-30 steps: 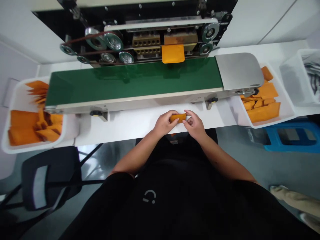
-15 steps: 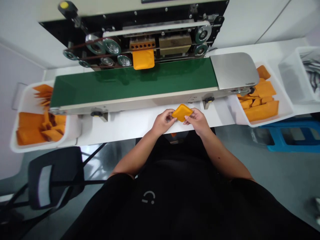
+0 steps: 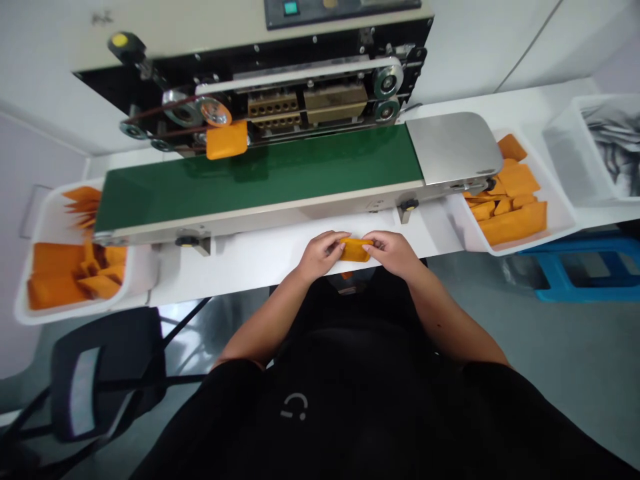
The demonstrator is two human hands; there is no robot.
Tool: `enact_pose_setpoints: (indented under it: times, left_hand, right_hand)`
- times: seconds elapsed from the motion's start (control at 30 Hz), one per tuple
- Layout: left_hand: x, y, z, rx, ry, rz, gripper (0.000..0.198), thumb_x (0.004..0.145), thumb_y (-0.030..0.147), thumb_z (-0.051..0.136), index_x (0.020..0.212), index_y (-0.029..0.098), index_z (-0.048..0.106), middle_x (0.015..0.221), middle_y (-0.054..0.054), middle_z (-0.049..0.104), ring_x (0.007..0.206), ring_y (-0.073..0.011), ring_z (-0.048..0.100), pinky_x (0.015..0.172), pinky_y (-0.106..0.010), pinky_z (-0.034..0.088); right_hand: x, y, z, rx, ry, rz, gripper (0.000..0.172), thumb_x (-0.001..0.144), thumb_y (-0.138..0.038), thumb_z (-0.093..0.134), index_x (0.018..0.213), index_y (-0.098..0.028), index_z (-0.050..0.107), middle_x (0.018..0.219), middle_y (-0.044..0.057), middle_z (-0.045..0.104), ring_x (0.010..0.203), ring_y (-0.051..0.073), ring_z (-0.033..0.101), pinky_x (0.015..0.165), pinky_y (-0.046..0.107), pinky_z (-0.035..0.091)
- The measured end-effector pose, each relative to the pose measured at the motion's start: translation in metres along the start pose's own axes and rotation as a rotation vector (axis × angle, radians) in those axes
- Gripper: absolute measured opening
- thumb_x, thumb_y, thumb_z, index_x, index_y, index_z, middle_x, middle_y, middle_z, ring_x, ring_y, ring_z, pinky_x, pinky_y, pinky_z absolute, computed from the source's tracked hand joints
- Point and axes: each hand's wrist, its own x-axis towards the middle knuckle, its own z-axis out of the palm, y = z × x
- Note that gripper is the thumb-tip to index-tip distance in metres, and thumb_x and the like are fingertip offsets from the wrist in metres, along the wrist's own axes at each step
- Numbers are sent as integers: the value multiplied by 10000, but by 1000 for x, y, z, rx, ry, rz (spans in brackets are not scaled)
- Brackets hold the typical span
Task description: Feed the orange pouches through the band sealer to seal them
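Observation:
Between my two hands is a small orange pouch (image 3: 355, 251), held by its two sides just above the front edge of the white table (image 3: 240, 260). My left hand (image 3: 323, 253) pinches its left end, and my right hand (image 3: 393, 252) pinches the upper right corner between thumb and fingers. Beyond them runs the green conveyor belt (image 3: 300, 177) of a band sealing machine (image 3: 240, 57). A second orange pouch (image 3: 227, 140) hangs from the machine's band by the wheels on the left, over the belt.
A white bin (image 3: 145, 267) of orange pouches stands left of the belt; another white bin (image 3: 563, 220) with orange pouches stands right. Farther right is a clear bin (image 3: 560, 150) with silvery packets. A black chair (image 3: 107, 373) and a blue stool (image 3: 550, 287) stand below.
The pouch in the machine has travelled left along the band. The pouch in my hands has turned from a diamond position to lying lengthwise, and my right hand now grips its upper corner.

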Motion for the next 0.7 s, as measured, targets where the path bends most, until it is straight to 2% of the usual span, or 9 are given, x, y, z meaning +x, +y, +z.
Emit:
enact_pose_setpoints:
  times: [0.1, 0.2, 0.27, 0.33, 0.4, 0.47, 0.6, 0.7]
  left_hand:
    - [-1, 1, -1, -54, 16, 12, 340, 1032, 426, 616, 1268, 208, 727, 885, -49, 698, 778, -156, 644, 753, -284, 530]
    - [-2, -1, -1, -195, 26, 0, 436, 1010, 435, 658, 1366, 185, 634, 902, -50, 696, 821, -165, 665, 779, -286, 530]
    - [-4, -4, 0, -268, 23, -3, 483, 1009, 429, 660, 1414, 183, 569, 916, -49, 689, 830, -166, 665, 782, -286, 523]
    - [-5, -6, 0, -294, 11, 1, 481, 1013, 417, 652, 1421, 187, 543, 926, -50, 681, 835, -166, 657, 786, -290, 519]
    - [-5, -7, 0, -292, -4, -1, 459, 1014, 405, 646, 1408, 190, 545, 929, -52, 679, 832, -165, 647, 789, -293, 516]
    - [-5, -6, 0, -281, -17, -8, 445, 1013, 400, 644, 1397, 192, 552, 931, -55, 683, 830, -165, 642, 793, -297, 517]
    - [-4, -4, -1, -262, -31, -23, 435, 1013, 408, 638, 1383, 190, 565, 931, -58, 687, 836, -169, 644, 797, -300, 522]
    - [-4, -3, -2, -249, -40, -32, 426, 1013, 413, 631, 1374, 193, 574, 932, -58, 686, 844, -174, 647, 797, -303, 525]
  right_hand:
    - [3, -21, -14, -159, 4, -116, 146, 902, -279, 661, 837, -212, 773, 843, 37, 679, 762, 163, 615, 732, 313, 466]
    - [4, -44, -40, -163, 12, -176, 141, 905, -278, 671, 831, -218, 775, 824, 35, 683, 750, 163, 618, 706, 314, 461]
    - [7, -57, -64, -45, 54, -143, 123, 905, -324, 710, 882, -224, 777, 826, 30, 698, 737, 160, 626, 681, 307, 471]
    - [13, -68, -89, 147, 178, -62, 152, 877, -362, 766, 920, -216, 760, 779, 24, 686, 673, 147, 611, 614, 285, 460]
    - [25, -75, -113, 331, 344, 19, 152, 861, -323, 784, 927, -200, 724, 715, 18, 660, 600, 131, 577, 547, 258, 417]
    - [41, -80, -134, 447, 470, 63, 78, 882, -224, 738, 923, -186, 684, 700, 22, 657, 581, 118, 560, 535, 243, 401]
    - [72, -82, -162, 529, 479, 111, 67, 952, -107, 646, 935, -171, 650, 738, 27, 665, 619, 94, 560, 640, 250, 507]
    - [91, -84, -166, 554, 491, 181, 80, 969, -95, 645, 962, -175, 647, 732, 20, 663, 632, 89, 561, 666, 241, 554]
